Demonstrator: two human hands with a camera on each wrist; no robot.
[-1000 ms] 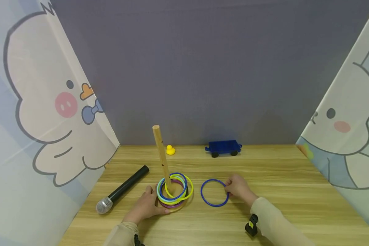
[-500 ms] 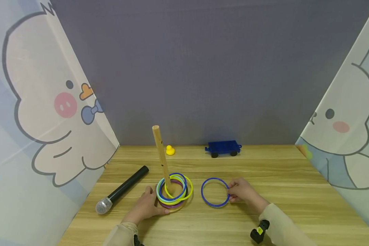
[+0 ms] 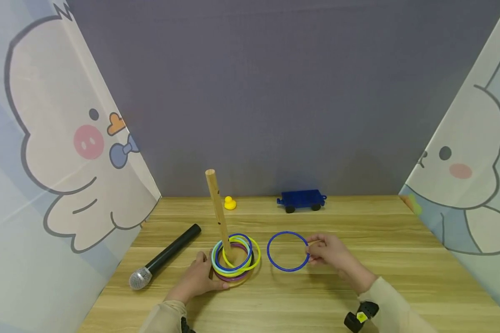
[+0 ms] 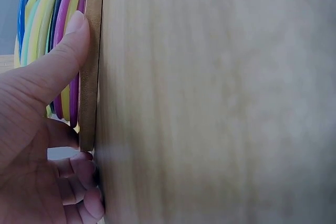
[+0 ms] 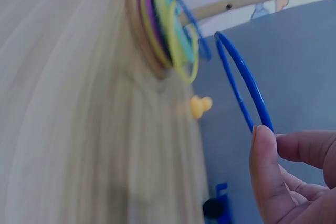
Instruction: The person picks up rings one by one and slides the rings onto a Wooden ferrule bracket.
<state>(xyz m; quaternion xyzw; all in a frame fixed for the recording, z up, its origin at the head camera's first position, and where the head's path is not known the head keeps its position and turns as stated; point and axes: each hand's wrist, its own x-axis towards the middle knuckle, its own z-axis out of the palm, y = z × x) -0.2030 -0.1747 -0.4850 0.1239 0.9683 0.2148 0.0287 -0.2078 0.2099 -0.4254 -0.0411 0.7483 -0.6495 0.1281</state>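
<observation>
Blue ring point(image 3: 288, 251) sits pinched at its right edge by the right hand point(image 3: 331, 252), lifted off the table point(image 3: 400, 259), just right of the wooden peg point(image 3: 217, 210). Left hand point(image 3: 197, 277) grips the peg's base point(image 4: 92, 66), thumb over the stacked rings point(image 3: 234, 259).

Plain grey-purple back wall point(image 3: 275, 92) behind wooden table point(image 3: 400, 259) with light, streaked grain. Pale blue-white side panels angled in from both edges: left panel point(image 3: 46, 138) shows white cartoon bird, pink cheek, orange beak, blue bow tie; right panel point(image 3: 475, 175) shows similar white figure, pink cheek. Lighting soft, even
</observation>
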